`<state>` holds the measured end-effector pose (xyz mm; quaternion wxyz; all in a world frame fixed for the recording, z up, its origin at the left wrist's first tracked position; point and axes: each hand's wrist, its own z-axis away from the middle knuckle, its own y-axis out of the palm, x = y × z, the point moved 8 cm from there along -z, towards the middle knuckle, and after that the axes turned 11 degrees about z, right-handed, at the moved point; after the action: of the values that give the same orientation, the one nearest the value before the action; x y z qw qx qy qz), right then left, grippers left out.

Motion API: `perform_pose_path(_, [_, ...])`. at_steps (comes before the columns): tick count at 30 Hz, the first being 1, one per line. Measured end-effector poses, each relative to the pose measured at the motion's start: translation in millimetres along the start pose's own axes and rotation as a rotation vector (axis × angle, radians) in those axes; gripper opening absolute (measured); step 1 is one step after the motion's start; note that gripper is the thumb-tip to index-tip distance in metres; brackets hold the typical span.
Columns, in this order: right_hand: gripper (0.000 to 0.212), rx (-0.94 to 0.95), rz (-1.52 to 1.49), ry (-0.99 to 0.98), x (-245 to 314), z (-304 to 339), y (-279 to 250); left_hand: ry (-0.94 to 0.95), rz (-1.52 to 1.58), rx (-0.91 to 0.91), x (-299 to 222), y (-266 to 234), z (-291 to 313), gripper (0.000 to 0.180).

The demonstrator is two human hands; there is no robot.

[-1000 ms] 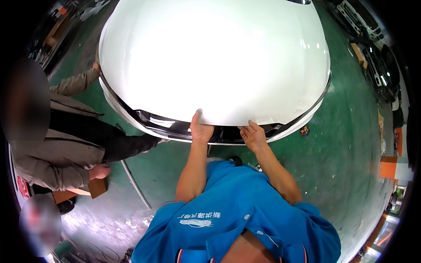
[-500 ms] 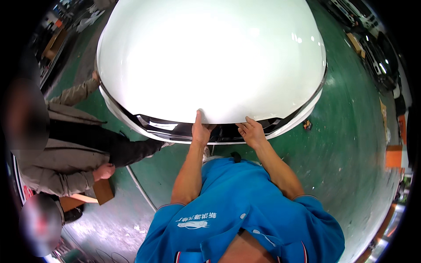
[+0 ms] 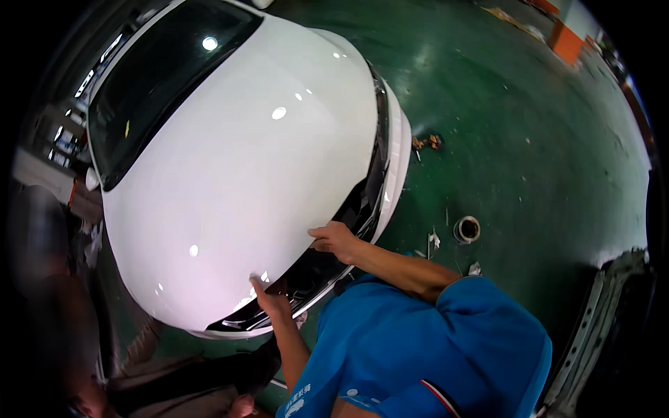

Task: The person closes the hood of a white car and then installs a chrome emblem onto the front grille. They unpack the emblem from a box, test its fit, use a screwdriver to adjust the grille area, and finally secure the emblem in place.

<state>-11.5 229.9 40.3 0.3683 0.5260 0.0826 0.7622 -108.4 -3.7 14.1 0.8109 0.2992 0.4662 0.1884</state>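
The white hood [image 3: 244, 174] lies over the front of the car [image 3: 397, 164], its front edge facing lower right toward the person and its long axis slanting from lower left to upper right; the car's rear is cut off and a co-worker's arm [image 3: 141, 343] at lower left is dim. The left hand [image 3: 273, 304] has its thumb on the edge, fingers hidden; the right hand [image 3: 338, 242] touches it, fingers part bent, and whether either grips cannot be told
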Motion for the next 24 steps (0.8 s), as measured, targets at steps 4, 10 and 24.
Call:
perform_pose_path(4, [0.027,0.021,0.043,-0.08,36.9,30.3,20.7,0.124,-0.259,-0.159,-46.5,-9.6,23.5,0.074])
perform_pose_path(10, [0.032,-0.023,0.483,-0.159,27.4,20.3,-14.6,0.411,-1.119,-0.369,-72.5,-1.2,37.7,0.098])
perform_pose_path(24, [0.026,0.018,0.761,0.049,-66.2,11.5,-106.0,0.247,-0.893,-0.597,-22.6,-96.1,8.8,0.077])
